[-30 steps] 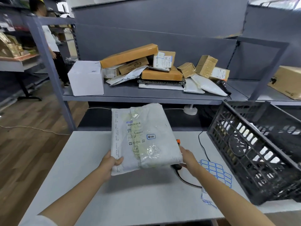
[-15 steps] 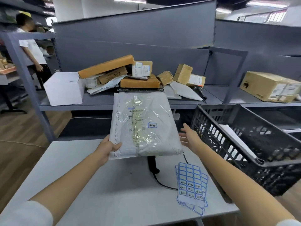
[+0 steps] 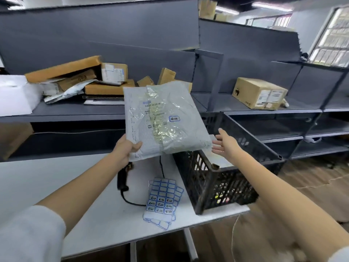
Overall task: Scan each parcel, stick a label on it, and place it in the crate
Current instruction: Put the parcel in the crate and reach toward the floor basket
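My left hand (image 3: 126, 148) grips the lower left corner of a grey poly-mailer parcel (image 3: 166, 118) and holds it up, its right edge over the black slotted crate (image 3: 222, 178). A small blue-edged label (image 3: 174, 118) sticks to the parcel beside its shipping label. Just right of the parcel, my right hand (image 3: 225, 144) hovers above the crate with fingers spread, holding nothing. A black scanner (image 3: 123, 178) with its cable lies on the white table (image 3: 56, 178). Sheets of blue labels (image 3: 163, 199) lie next to the crate.
Behind the table, a grey shelf (image 3: 75, 112) carries a pile of brown boxes (image 3: 107, 76) and mailers, plus a white box (image 3: 13, 95) at the left. On the right-hand shelf sits one cardboard box (image 3: 259, 93). The crate overhangs the table's right end above wooden floor.
My right hand let go of the parcel and moved over the crate. My left hand carried the parcel up and to the right, toward the crate. My head turned right.
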Demonstrator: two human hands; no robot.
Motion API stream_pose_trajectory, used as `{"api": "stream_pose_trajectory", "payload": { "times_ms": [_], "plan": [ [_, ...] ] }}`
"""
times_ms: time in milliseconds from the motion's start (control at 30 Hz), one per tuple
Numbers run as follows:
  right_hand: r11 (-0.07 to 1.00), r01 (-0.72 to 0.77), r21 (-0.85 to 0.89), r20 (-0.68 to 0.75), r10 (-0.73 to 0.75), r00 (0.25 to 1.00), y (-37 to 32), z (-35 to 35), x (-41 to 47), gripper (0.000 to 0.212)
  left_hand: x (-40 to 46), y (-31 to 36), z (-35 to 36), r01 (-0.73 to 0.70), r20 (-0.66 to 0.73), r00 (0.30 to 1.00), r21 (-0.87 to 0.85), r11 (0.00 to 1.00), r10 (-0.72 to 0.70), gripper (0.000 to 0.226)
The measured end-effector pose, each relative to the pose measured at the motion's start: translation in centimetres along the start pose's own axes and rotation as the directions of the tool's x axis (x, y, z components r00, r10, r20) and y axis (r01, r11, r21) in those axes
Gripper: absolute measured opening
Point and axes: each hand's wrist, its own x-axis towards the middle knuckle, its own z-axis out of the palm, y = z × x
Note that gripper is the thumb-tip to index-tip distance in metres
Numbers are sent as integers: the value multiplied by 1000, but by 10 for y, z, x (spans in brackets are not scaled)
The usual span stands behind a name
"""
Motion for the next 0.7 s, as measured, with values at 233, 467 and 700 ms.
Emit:
{"api": "stream_pose_trajectory", "payload": {
  "times_ms": [233,467,700],
  "plan": [
    [986,7,-164,-65,-18,998,1,-63,23,61,20,0,68,21,24,999,38,999,-22,58],
    [692,137,-709,-33,-226,974,6,-106,77,55,80,3,110,23,69,997,66,998,-27,53],
    [267,220,-938,116,-356,927,-3,-114,128,52,129,2,133,31,98,995,45,999,-35,55]
  ]
}}
